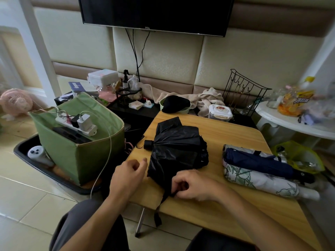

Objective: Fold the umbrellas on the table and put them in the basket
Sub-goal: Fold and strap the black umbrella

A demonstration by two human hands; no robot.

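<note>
**Black umbrella half-folded on bench, right hand on its strap**

Black umbrella (178, 151) is lying collapsed but loose in the middle of the wooden bench (233, 212), canopy crumpled, short handle (148, 144) pointing left toward the bench edge. Its closing strap (159, 208) is trailing off the near edge and hanging down.

Right hand (193, 185) is sitting at the near end of the canopy, fingers curled, pinching black fabric where the strap starts. Left hand (127, 173) is hovering at the left edge of the bench, just beside the canopy and not touching it; fingers loosely bent, holding nothing.

Two more umbrellas are lying rolled up on the right side of the bench, touching side by side: a navy one (257, 163) farther back and a white one with green leaf print (261, 182) nearer. Behind the navy one something silver is showing, can't tell what. Yellow-green plastic bag (299, 156) is sitting at the right edge next to them.

Green fabric basket (81, 151) is standing on the floor to the left of the bench, inside a black tray (41, 165). White power strip (76, 124) with chargers plugged in is resting across the basket's top, cable running down its front. No umbrellas visible in the basket.
</note>
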